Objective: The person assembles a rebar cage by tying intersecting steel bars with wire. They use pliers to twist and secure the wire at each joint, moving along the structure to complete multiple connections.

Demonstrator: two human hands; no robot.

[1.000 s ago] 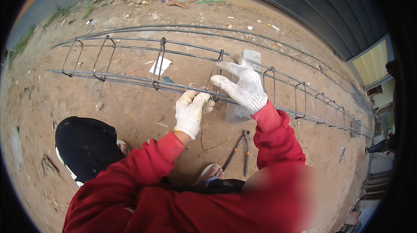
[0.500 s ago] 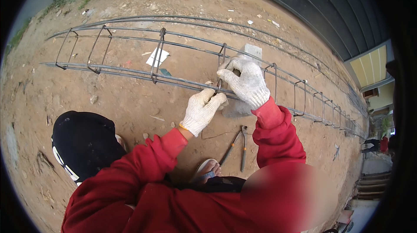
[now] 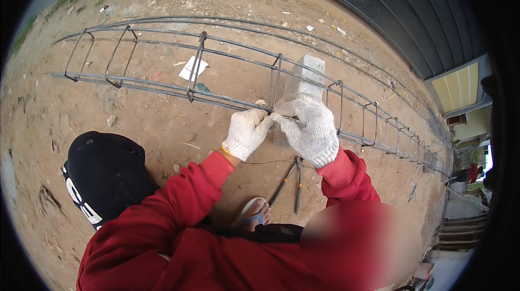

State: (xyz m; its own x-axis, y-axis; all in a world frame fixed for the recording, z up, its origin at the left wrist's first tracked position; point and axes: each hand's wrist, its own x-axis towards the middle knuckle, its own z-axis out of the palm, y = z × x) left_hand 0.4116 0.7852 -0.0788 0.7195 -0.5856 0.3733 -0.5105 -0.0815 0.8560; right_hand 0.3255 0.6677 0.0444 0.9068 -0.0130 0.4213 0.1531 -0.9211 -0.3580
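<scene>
A long rebar cage [image 3: 238, 59] of lengthwise bars and square stirrups runs across the ground before me. Both my hands wear whitish knit gloves. My left hand [image 3: 247, 131] is closed at the near lower bar, fingertips against the joint with a stirrup. Beside it, my right hand [image 3: 309, 128] pinches at the same joint, its fingertips meeting the left ones. Whatever is between the fingers of either hand is too small and covered to make out. A pair of pincers [image 3: 288, 183] with dark, orange-banded handles lies on the dirt below the hands, jaws toward the cage.
A grey concrete block [image 3: 311, 69] stands under the cage, partly behind my right hand. Long loose bars [image 3: 227, 19] lie beyond it. A thin wire [image 3: 265, 162] is on the ground near the pincers. White paper [image 3: 193, 69] lies beneath the cage. My sandalled foot [image 3: 254, 212] is close by.
My right hand has come down from beside the stirrup to the lower joint, its fingers now meeting the left hand's. The left hand stays at the joint. The view has shifted slightly.
</scene>
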